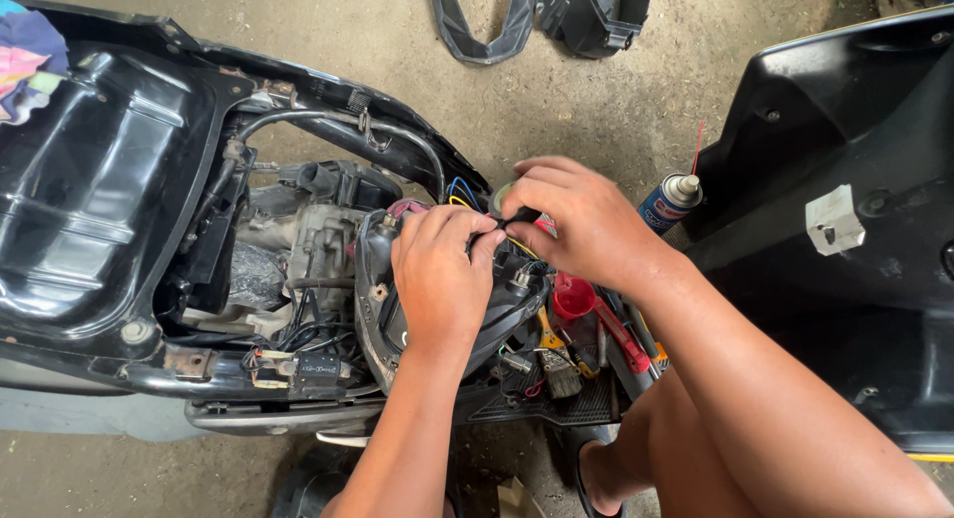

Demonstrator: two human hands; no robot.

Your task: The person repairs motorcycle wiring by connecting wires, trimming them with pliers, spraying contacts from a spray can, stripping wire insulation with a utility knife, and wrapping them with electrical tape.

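Currently, status by item:

Bodywork: the scooter frame (328, 121) is stripped; the seat tub (99, 190) is exposed, and removed black panels (542, 16) lie on the concrete floor (596, 101) well apart from the work.

Engine bay: open, with the engine (318, 245) and its hoses uncovered.

Wiring work: judged to be mid-way. The wire bundle (462, 195) is pulled free, but nothing is refitted and no cover is back on.

Left hand (437, 275): fingers curled down over the wiring beside the dark housing (517, 299), closed on a wire as far as can be seen.

Right hand (581, 220): fingers pinched shut on a small black connector (519, 218), touching the left fingertips.

Connector position: between both hands, just above the housing, coloured wires trailing beneath.

Tools: red-handled pliers (621, 339), a small brush (561, 374) and a red cap (573, 299) rest on the footboard (556, 404) just under the right wrist.

Spray can (671, 200): upright, near the right hand, not touched.
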